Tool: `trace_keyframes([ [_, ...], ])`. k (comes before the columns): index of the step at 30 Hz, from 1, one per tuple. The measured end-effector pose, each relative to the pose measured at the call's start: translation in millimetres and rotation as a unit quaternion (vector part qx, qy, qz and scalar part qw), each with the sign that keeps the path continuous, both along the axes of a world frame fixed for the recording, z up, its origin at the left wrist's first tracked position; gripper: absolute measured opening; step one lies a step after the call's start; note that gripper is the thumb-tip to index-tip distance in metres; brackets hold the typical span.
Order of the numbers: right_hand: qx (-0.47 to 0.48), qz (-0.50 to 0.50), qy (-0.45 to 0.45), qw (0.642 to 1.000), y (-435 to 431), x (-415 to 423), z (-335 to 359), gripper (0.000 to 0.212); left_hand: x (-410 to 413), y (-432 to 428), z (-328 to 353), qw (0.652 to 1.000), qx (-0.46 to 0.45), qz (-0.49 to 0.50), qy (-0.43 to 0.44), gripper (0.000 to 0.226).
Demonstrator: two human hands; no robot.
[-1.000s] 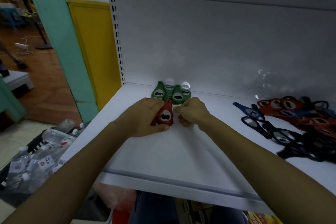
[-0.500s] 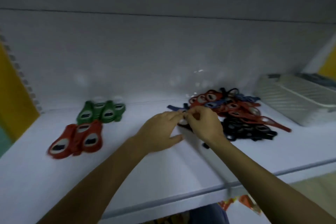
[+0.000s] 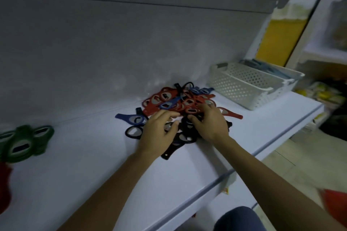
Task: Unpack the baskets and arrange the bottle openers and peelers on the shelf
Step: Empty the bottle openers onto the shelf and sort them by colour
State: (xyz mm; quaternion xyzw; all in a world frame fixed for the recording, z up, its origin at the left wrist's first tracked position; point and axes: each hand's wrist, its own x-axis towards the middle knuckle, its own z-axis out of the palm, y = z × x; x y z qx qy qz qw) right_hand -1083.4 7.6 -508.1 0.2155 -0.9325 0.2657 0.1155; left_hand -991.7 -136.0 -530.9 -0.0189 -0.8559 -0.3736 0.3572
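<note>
While green openers (image 3: 26, 142) lie sorted at frame left, left hand (image 3: 159, 135) and right hand (image 3: 211, 124) work the unsorted pile (image 3: 165, 99) at centre, each grip impossible to tell; basket (image 3: 240, 88) upper right not yet emptied.

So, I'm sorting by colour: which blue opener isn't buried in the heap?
The blue opener at the left edge of the heap, flat on the shelf beside the left hand; the other blue ones lie tangled atop the red openers.

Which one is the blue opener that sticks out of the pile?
Find the white basket at the right end of the shelf; the pile lies just left of it. At the pile's left edge is the blue opener, the only blue one flat on bare shelf, handle pointing left.
</note>
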Motion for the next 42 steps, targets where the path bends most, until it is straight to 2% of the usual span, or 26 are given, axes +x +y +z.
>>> trace_keyframes([
  [3, 0.085, -0.038, -0.004, 0.996, -11, -7, 4, 0.037, 0, -2, -1, 0.993, 0.111, -0.012, -0.023, 0.015],
  [6, 0.110, -0.049, 0.053, 0.991, -19, -6, 5, 0.028, -1, -5, 0, 0.968, 0.243, -0.030, -0.049, 0.015],
  [9, 0.128, -0.036, 0.128, 0.983, -20, 2, 5, 0.025, -3, -9, 2, 0.943, 0.328, -0.025, -0.052, 0.012],
  [11, 0.056, -0.006, 0.194, 0.979, -22, 13, 9, 0.021, -4, -9, 4, 0.929, 0.365, -0.022, -0.059, 0.016],
  [13, -0.059, 0.067, 0.245, 0.965, -28, 29, 10, 0.011, -4, -9, 5, 0.913, 0.397, -0.041, -0.081, 0.036],
  [15, -0.083, 0.164, 0.252, 0.950, -33, 46, 2, 0.010, -4, -9, 3, 0.908, 0.405, -0.051, -0.100, 0.057],
  [17, -0.062, 0.236, 0.234, 0.941, -33, 55, -9, 0.011, -4, -13, 3, 0.914, 0.392, -0.028, -0.104, 0.064],
  [18, -0.058, 0.257, 0.222, 0.939, -32, 55, -13, 0.011, -5, -15, 2, 0.919, 0.380, -0.020, -0.104, 0.059],
  [21, -0.059, 0.279, 0.215, 0.934, -26, 51, -15, 0.014, -7, -18, 0, 0.934, 0.343, -0.016, -0.096, 0.016],
  [23, -0.082, 0.238, 0.214, 0.944, -23, 47, -10, 0.014, -8, -18, -1, 0.937, 0.341, -0.014, -0.079, 0.018],
  [25, -0.066, 0.135, 0.196, 0.969, -20, 35, -3, 0.016, -7, -17, 0, 0.928, 0.365, -0.026, -0.074, 0.022],
  [28, 0.116, 0.009, 0.079, 0.990, -16, 4, 7, 0.034, -7, -16, 2, 0.919, 0.386, -0.033, -0.070, 0.022],
  [30, 0.162, 0.000, 0.035, 0.986, -16, -8, 12, 0.031, -7, -15, 3, 0.916, 0.392, -0.037, -0.069, 0.017],
  [34, 0.167, 0.028, 0.138, 0.976, -23, -7, 14, 0.021, -7, -17, 4, 0.906, 0.415, -0.058, -0.069, 0.019],
  [37, 0.035, 0.071, 0.228, 0.970, -29, 2, 14, 0.014, -10, -19, 7, 0.887, 0.452, -0.054, -0.080, 0.035],
  [39, -0.054, 0.143, 0.272, 0.950, -35, 10, 14, 0.017, -13, -22, 7, 0.872, 0.477, -0.060, -0.095, 0.048],
  [41, -0.045, 0.233, 0.281, 0.930, -41, 18, 12, 0.023, -13, -27, 7, 0.857, 0.495, -0.090, -0.109, 0.059],
  [42, -0.017, 0.268, 0.269, 0.925, -43, 21, 11, 0.025, -13, -29, 7, 0.849, 0.507, -0.099, -0.110, 0.057],
])
